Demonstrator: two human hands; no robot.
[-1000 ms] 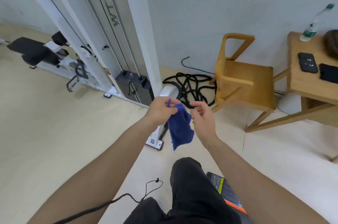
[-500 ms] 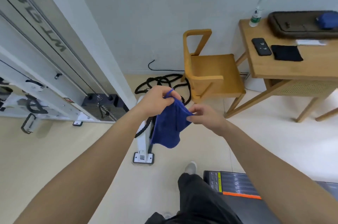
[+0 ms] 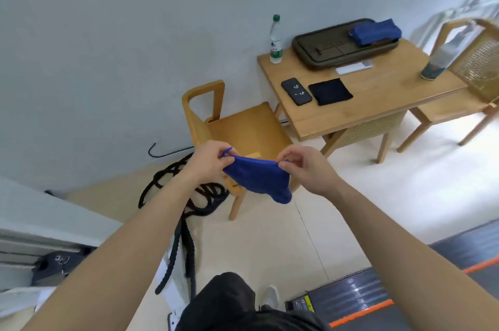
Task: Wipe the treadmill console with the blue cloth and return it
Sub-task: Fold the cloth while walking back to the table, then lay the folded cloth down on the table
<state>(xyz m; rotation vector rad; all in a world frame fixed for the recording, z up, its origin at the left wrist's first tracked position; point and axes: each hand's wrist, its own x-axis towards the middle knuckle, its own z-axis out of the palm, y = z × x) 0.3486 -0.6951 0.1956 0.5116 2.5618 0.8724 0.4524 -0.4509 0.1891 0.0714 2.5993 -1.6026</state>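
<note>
The blue cloth (image 3: pixel 259 179) hangs stretched between both hands in front of me, above the floor near a wooden chair. My left hand (image 3: pixel 213 162) pinches its left top corner, where a small loop sticks up. My right hand (image 3: pixel 306 167) pinches the right top corner. The cloth sags down to a point at the lower right. The treadmill's dark deck (image 3: pixel 383 295) with an orange stripe lies at the bottom right; its console is out of view.
A wooden chair (image 3: pixel 243 125) stands just behind the cloth. Behind it, a wooden table (image 3: pixel 378 98) carries a water bottle (image 3: pixel 275 40), a phone (image 3: pixel 296 91), a black cloth (image 3: pixel 330 91) and a dark tray (image 3: pixel 343 44). Black ropes (image 3: pixel 189 195) coil on the floor at left.
My view has swung right, away from the white weight machine towards the table. Both hands have pulled apart, spreading the cloth wider between them.
</note>
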